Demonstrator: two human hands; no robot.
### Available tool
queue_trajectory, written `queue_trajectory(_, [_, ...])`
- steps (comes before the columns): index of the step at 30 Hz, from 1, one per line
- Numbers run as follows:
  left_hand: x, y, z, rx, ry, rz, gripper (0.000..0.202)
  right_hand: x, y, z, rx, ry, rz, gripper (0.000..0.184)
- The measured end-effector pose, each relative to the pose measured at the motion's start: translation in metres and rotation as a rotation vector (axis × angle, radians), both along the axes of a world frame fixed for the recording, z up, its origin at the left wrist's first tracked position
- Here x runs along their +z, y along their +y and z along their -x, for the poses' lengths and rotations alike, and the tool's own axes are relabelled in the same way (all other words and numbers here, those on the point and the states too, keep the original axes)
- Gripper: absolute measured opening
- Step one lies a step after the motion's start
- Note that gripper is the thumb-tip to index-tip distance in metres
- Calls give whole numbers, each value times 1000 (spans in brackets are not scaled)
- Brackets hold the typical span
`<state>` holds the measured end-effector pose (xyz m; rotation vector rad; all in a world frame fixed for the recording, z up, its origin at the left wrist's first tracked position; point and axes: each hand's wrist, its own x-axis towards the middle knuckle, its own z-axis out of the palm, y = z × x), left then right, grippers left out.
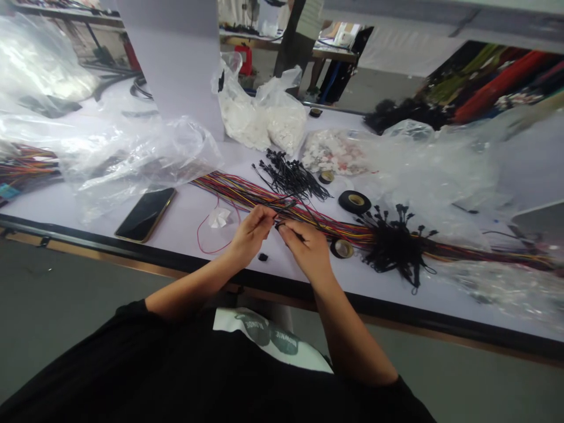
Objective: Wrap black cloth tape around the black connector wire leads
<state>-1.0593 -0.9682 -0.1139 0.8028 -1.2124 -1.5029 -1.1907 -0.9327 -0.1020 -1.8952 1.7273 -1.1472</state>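
Now, a thin black cable tie point(286, 205) is held just above the multicoloured wire bundle point(238, 191), near the table's front edge. The left hand point(251, 232) has its fingertips pinched shut on the strap, and the right hand point(308, 247) is clamped on the near end. Behind them, clear bags point(264, 120) hold small white parts, and loose ties point(293, 176) lie in between.

Wire bundle point(240, 192) striped red, yellow and purple — cable ties point(291, 176), tape roll point(355, 202) and phone point(145, 214) black.
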Motion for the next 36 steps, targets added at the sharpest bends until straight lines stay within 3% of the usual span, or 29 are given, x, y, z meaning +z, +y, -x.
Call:
queue_trajectory(7, [-1, 2, -3, 5, -64, 128, 4, -5, -2, -1, -69, 75, 36, 23])
queue_trajectory(14, [-4, 3, -7, -24, -93, 199, 4, 3, 1, -3, -57, 176, 12, 24])
queue_trajectory(18, [-4, 1, -6, 19, -44, 107, 12, 7, 5, -4, -96, 373, 6, 26])
queue_trajectory(22, [0, -1, -4, -57, 125, -55, 22, 6, 6, -1, -88, 529, 106, 36])
queue_trajectory(25, [3, -2, -4, -133, 233, -215, 42, 3, 3, 1, -79, 565, 209, 38])
queue_trajectory(29, [4, -7, -8, -410, 283, -467, 41, -4, -6, 6, 27, 358, 303, 32])
queue_trajectory(32, [4, -9, -7, -608, 270, -533, 42, -7, -9, 12, 216, 20, 230, 30])
queue_trajectory(34, [5, -8, -5, -566, 248, -488, 38, -7, -9, 15, 346, -195, 132, 29])
queue_trajectory(36, [6, -6, -1, -407, 208, -378, 32, -8, -8, 15, 393, -377, 79, 29])
